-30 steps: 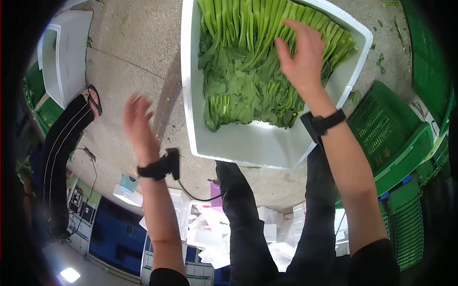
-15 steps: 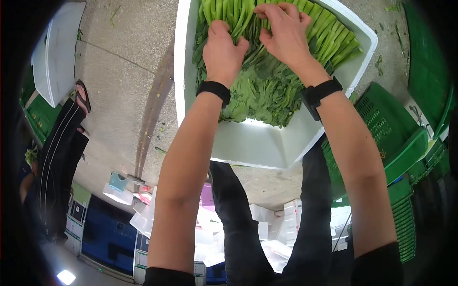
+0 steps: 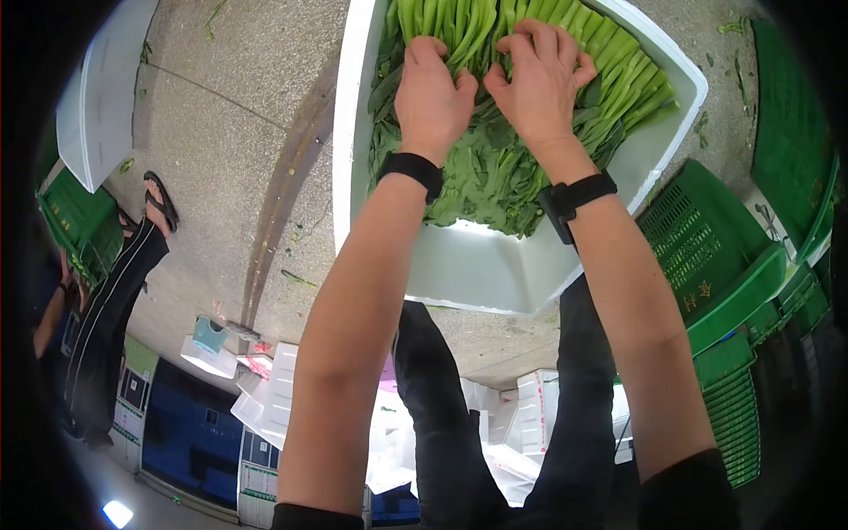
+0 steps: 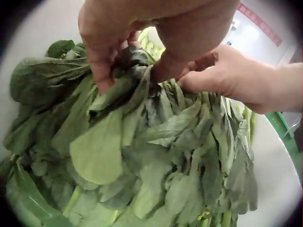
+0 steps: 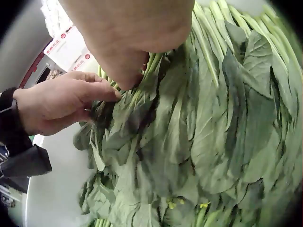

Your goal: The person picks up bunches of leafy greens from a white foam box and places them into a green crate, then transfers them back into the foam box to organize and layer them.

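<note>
A white foam box (image 3: 477, 274) holds choy sum (image 3: 495, 185), its thick pale stems (image 3: 632, 75) at the far side and its broad leaves toward me. My left hand (image 3: 433, 102) grips the greens where stems meet leaves, left of the middle. Close on its right, my right hand (image 3: 541, 88) pinches the same layer with bent fingers. In the left wrist view leaves (image 4: 99, 156) hang below the left thumb and fingers, and some fingertips are buried. Small yellow buds (image 5: 204, 205) show among the lower leaves in the right wrist view.
Green plastic crates (image 3: 715, 252) stand to the right of the box. Another foam box (image 3: 106, 88) is at the far left, near a person's striped trouser leg (image 3: 115, 309). White boxes (image 3: 539, 406) are piled behind my legs.
My left hand has come from outside the box on the left into the greens. The right hand has lowered from above the stems and joined it, and both have since drawn slightly nearer.
</note>
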The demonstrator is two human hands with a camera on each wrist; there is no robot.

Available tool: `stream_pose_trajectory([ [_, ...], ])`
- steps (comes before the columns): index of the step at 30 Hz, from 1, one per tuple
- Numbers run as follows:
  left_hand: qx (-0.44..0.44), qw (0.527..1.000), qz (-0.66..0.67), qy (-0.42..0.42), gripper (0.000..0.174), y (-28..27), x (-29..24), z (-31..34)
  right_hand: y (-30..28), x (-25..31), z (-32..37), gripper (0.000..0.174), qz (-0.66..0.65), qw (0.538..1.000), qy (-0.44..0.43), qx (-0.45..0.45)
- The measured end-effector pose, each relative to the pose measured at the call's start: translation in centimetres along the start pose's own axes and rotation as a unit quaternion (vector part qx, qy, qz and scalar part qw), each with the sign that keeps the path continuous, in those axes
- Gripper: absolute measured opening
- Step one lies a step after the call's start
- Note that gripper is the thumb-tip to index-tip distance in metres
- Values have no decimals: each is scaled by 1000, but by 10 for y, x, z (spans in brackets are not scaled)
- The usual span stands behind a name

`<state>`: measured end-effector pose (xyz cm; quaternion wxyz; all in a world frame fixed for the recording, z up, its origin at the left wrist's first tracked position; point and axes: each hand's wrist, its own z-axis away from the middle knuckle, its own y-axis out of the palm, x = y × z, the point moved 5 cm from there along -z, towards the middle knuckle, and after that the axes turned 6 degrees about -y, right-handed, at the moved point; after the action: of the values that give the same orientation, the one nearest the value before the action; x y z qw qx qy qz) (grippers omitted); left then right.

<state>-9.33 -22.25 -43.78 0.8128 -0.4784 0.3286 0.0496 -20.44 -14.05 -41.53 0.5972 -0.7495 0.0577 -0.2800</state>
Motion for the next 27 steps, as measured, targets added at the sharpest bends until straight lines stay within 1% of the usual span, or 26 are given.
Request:
stream_pose_trajectory([
  [2,-10,999,34,-10,54,1,-4,6,0,0,3,20,0,1000,9,-10],
  [3,-10,999,35,-13,54,-1,-6,6,-1,-2,4,21,-4,1000,5,-5],
  [5,6,1000,20,-8,60,-4,-9,7,-4,-7,5,22,-7,1000,-3,3],
  [6,-10,1000,-7,4,65,-3,-12,7,-5,-10,5,23,-16,1000,-18,11],
  [7,-11,1000,-5,1,65,-3,-12,8,-6,-12,5,25,-25,999,-34,18],
  [9,-12,999,-47,-7,64,-1,-12,9,-8,-15,5,26,-20,998,-48,34],
  [12,-22,1000,-17,9,64,0,-8,7,-9,-14,3,25,-19,996,-71,40],
  [15,-15,1000,7,14,60,1,-3,5,-8,-8,0,23,-7,997,-72,32],
  [19,-14,1000,14,19,58,0,-4,5,-2,1,-8,23,23,999,-29,35],
  [20,-2,1000,21,3,56,0,-3,4,-1,1,-10,25,37,998,-15,42],
  [21,9,1000,28,-12,54,1,-3,4,-2,1,-10,25,37,998,-15,42],
  [24,11,999,31,-16,54,0,-4,3,-2,0,-9,27,48,997,-11,52],
  [27,17,999,36,-17,54,-1,-2,4,-3,1,-8,30,43,998,-33,43],
])
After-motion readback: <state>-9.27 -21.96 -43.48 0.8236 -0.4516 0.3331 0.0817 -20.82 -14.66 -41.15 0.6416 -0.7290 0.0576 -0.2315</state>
